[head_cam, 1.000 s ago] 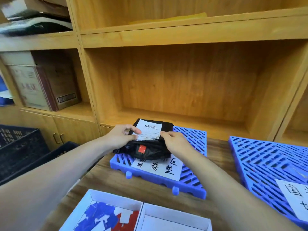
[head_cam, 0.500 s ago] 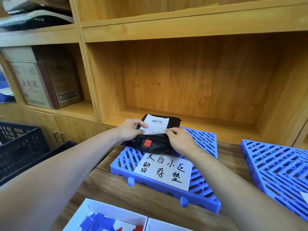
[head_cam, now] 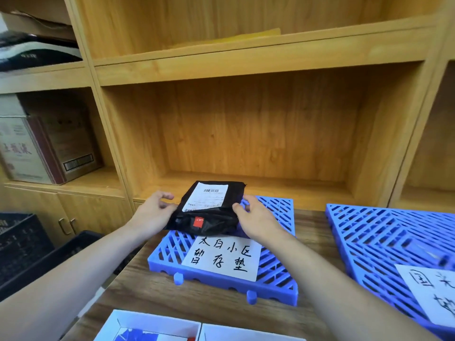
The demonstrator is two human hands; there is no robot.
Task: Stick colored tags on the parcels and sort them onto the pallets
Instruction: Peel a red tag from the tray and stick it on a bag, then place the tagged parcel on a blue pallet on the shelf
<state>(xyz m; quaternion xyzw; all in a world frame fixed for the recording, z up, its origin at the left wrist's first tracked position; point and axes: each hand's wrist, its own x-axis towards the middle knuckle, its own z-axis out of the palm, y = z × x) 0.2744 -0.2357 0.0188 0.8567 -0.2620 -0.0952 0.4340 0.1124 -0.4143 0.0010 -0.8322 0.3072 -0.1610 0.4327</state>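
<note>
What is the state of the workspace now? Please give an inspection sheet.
Surface: wooden table.
Job's things: black parcel with red tag lies on left pallet; right pallet; tag box.
Clutter: nothing seen.
Grippers: left hand and right hand at parcel's sides, fingers relaxed.
Cables: nothing seen.
Surroundings: wooden shelves, cardboard carton, dark crates.

A wooden shelving unit (head_cam: pixel 221 70) is seen filling the back, its open bays lit evenly. A cardboard box (head_cam: pixel 46 146) is kept in the left bay, above cabinet doors (head_cam: pixel 73 217) with metal handles. Dark crates (head_cam: pixel 27 244) are stacked low at left. A wood-grain worktop (head_cam: pixel 187 301) is set in front
</note>
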